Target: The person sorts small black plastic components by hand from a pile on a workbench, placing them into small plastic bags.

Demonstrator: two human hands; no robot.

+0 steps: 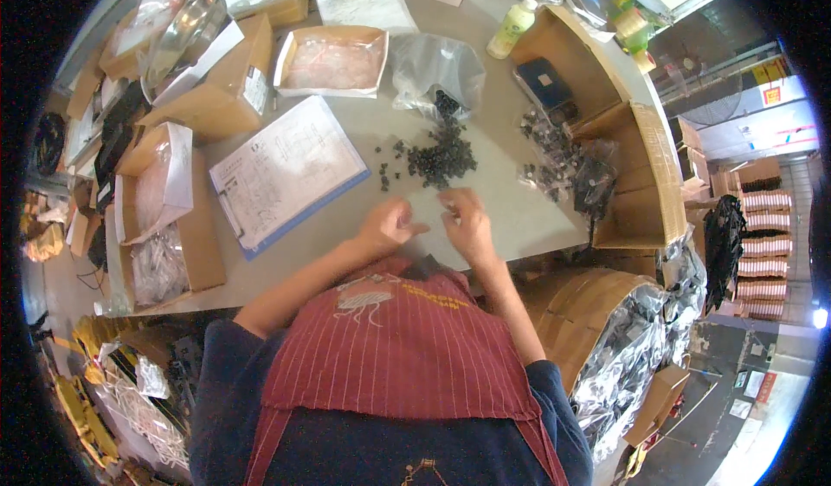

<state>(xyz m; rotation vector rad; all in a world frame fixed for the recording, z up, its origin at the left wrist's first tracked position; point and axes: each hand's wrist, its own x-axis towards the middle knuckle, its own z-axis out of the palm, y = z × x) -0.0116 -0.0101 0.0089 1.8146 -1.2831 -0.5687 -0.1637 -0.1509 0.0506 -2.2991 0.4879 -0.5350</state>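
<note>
Our maroon apron (pixel 381 365) sits nearest; beyond, left hand (pixel 389 225) and right hand (pixel 468 224) curl half-closed, contents unclear. We seem mid-handling small black parts (pixel 443 155), piled just farther; the next pick needs a fine pinch.

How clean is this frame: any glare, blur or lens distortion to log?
In the head view, fisheye distortion bows the open cardboard box on the right; also in the head view, a small bright light glares near the right rim; head view again, left hand and right hand look slightly soft.
</note>
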